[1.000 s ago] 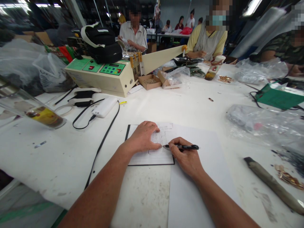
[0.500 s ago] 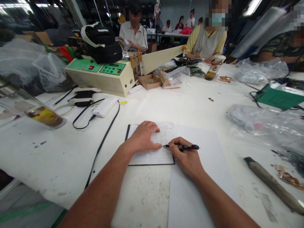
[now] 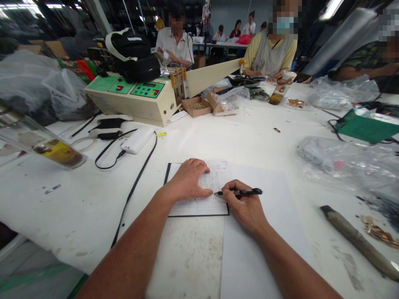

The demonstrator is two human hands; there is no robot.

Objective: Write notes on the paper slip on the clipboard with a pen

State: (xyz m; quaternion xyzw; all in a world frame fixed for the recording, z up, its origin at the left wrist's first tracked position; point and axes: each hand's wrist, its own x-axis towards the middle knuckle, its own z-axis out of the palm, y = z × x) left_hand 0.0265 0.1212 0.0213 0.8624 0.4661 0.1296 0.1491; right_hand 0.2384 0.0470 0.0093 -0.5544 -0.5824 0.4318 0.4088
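Note:
My left hand (image 3: 188, 179) lies flat, palm down, on a lined notebook page (image 3: 208, 203) with a black border, holding it still. My right hand (image 3: 245, 205) is closed around a black pen (image 3: 241, 192), whose tip touches the page just right of my left thumb. A large white sheet (image 3: 264, 232) lies under my right hand and forearm and partly overlaps the notebook. Both rest on the white table (image 3: 237, 137).
A cream machine with a green keypad (image 3: 134, 97) stands at the back left, a black bag on top. A white power bank (image 3: 137, 140) with black cables, a tilted glass jar (image 3: 40, 143), plastic bags (image 3: 346, 164), a dark tool (image 3: 358, 241) and small cardboard boxes (image 3: 198, 107) surround me. Other people sit across.
My hands and the pen have barely moved; the pen's tip has shifted slightly on the page. The people across the table have moved their hands a little.

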